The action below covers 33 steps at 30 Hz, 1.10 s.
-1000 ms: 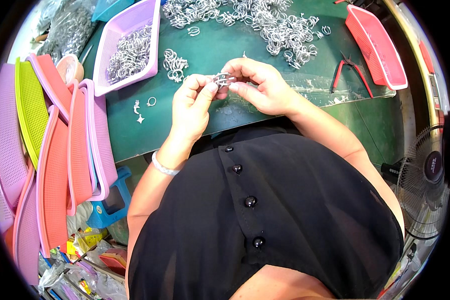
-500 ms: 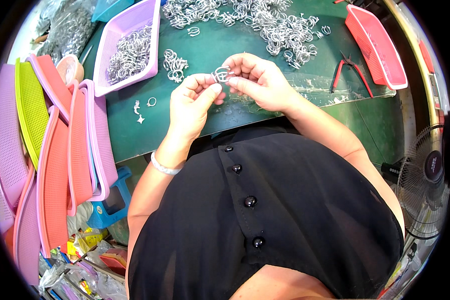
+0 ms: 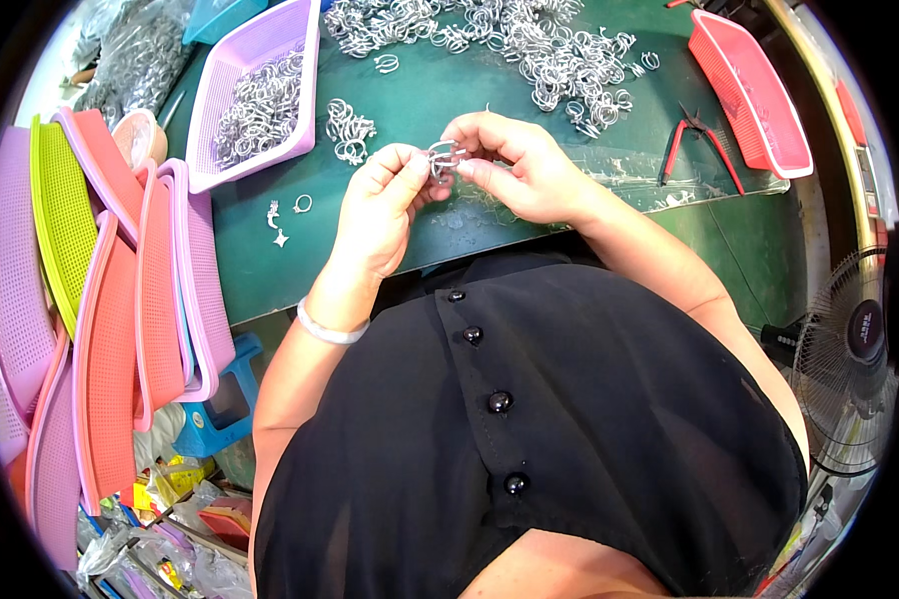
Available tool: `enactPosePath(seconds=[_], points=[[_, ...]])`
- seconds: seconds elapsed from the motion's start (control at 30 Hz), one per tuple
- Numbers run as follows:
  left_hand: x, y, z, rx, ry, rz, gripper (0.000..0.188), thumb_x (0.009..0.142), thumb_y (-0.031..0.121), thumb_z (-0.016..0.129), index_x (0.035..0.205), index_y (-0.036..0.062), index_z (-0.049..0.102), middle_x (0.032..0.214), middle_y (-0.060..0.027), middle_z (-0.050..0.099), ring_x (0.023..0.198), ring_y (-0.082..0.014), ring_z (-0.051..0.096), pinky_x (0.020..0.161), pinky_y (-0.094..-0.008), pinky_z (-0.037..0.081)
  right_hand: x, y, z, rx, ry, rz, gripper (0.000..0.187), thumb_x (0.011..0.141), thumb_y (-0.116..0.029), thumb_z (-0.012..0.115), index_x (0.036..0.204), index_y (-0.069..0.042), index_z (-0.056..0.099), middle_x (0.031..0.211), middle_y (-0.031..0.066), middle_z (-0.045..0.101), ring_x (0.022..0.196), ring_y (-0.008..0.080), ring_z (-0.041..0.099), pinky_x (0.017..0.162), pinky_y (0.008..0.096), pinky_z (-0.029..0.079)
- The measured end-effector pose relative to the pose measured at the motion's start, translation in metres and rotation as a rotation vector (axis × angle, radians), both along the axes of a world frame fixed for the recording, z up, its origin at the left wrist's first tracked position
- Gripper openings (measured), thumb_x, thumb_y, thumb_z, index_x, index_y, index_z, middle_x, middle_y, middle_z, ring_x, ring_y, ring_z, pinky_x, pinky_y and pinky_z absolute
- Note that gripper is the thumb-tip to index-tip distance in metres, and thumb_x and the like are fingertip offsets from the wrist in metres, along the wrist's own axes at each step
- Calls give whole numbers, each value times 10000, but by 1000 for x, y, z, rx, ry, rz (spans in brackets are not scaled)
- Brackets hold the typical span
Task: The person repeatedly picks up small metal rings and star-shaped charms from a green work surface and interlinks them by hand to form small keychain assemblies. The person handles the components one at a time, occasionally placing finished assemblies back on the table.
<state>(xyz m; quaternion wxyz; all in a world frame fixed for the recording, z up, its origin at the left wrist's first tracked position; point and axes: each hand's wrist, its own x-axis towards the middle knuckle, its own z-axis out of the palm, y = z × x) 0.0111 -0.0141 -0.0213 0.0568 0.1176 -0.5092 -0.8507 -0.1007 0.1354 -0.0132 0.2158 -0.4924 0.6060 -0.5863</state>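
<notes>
Stacked plastic baskets point(image 3: 100, 329), left edge; lilac tray point(image 3: 255, 90) of finished metal rings, upper left; left hand point(image 3: 380, 205) and right hand point(image 3: 524, 165), centre frame above green tabletop point(image 3: 270, 270), each grip pinching one small metal ring piece point(image 3: 443, 158); large loose ring pile point(image 3: 529, 45) unworked, top; red-handled pliers point(image 3: 699, 145), right

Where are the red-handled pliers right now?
In the head view, the red-handled pliers lie on the green table, right of the right hand, beside the red basket.
</notes>
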Motion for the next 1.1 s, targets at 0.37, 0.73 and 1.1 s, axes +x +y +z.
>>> enactPosePath(seconds=[0.37,0.73,1.1], points=[[-1,0,7,23,-97,-62,287,925,184,453,1123,-16,506,908,-81,612,715,-138,619,635,-239,525,-2,1,-4,36,-97,33,208,845,-2,519,1053,0,512,879,10,568,795,57,517,690,208,429],[-1,-9,10,157,-220,-46,204,902,122,466,1009,-39,533,892,-117,623,712,-170,639,621,-234,536,-2,-1,-2,76,-271,117,203,856,-21,514,1059,-3,514,877,9,560,780,59,517,671,210,435],[-1,-14,11,184,-194,47,206,891,144,486,1016,-13,535,832,-120,615,701,-172,634,607,-224,530,-11,5,-2,93,-257,95,210,844,-13,526,1054,1,527,851,4,544,733,55,507,656,208,438]])
